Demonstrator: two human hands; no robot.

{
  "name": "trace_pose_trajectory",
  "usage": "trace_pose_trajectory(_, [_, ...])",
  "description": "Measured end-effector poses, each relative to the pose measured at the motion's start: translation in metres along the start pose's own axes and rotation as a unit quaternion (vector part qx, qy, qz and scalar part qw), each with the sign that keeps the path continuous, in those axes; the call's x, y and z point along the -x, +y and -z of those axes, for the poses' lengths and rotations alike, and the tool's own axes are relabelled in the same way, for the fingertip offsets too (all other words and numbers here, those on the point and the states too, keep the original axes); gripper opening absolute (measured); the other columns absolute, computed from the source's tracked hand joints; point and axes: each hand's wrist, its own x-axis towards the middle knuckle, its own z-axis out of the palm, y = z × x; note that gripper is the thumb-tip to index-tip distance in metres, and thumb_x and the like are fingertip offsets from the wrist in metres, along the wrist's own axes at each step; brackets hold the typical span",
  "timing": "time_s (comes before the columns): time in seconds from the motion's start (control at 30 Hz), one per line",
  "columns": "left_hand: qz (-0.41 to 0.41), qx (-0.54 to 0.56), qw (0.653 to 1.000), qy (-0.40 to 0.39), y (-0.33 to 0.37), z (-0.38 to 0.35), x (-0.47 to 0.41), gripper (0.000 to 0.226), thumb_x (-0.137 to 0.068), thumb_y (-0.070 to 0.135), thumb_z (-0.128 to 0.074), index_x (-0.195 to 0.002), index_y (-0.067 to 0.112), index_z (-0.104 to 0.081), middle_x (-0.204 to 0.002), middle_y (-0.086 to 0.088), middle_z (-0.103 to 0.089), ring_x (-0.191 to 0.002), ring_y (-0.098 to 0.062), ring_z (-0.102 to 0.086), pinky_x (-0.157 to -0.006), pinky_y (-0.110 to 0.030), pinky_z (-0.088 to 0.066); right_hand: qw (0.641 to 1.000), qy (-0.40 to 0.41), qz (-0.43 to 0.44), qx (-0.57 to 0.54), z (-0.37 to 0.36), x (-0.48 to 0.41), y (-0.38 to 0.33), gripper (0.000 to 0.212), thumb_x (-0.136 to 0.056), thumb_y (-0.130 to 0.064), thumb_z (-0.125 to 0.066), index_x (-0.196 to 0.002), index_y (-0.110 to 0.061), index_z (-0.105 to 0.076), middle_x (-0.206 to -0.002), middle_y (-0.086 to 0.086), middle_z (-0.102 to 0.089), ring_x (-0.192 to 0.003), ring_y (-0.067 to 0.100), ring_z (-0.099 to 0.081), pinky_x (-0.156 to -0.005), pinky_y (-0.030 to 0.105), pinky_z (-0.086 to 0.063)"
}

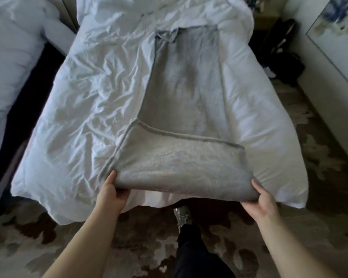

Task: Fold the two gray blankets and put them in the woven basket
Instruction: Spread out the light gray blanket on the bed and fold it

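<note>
A gray blanket (181,93) lies as a long strip down the middle of a bed covered by a white duvet (84,109). Its near end is doubled back on itself, showing a fleecy underside with a stitched hem. My left hand (111,191) grips the left corner of that fold at the foot of the bed. My right hand (263,199) grips the right corner, and the fold is lifted slightly off the duvet. Only one gray blanket is in view. No woven basket is in view.
A second bed with white bedding (10,63) stands at the left across a dark gap. A dark bag (283,55) sits on the floor at the right by a white wall. My leg and shoe (182,214) stand on a patterned rug (319,177).
</note>
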Motion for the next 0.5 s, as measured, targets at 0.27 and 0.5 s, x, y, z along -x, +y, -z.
trace_pose_trajectory(0.27, [-0.092,-0.043,0.995,0.008,0.024,0.022,0.062,0.038,-0.085,0.020,-0.069,-0.120,0.012,-0.056,-0.098,-0.009,-0.064,-0.083,-0.023,-0.063,-0.059,-0.038,-0.052,0.983,0.110,0.074,0.131,0.007,0.085,-0.028,0.043,-0.089,-0.001,-0.060,-0.131,0.005,-0.049,-0.125,0.018,-0.060,-0.112,0.031,-0.059,-0.083,0.035,-0.052])
trace_pose_trajectory(0.5, [-0.075,0.002,0.996,0.050,0.015,0.071,0.088,0.033,-0.084,0.018,-0.071,-0.114,0.010,-0.059,-0.092,-0.012,-0.063,-0.075,-0.027,-0.061,-0.052,-0.042,-0.050,0.994,0.092,0.027,-0.045,0.030,0.143,-0.014,0.030,-0.092,-0.009,-0.057,-0.121,-0.011,-0.054,-0.135,0.014,-0.054,-0.126,0.031,-0.050,-0.095,0.042,-0.045])
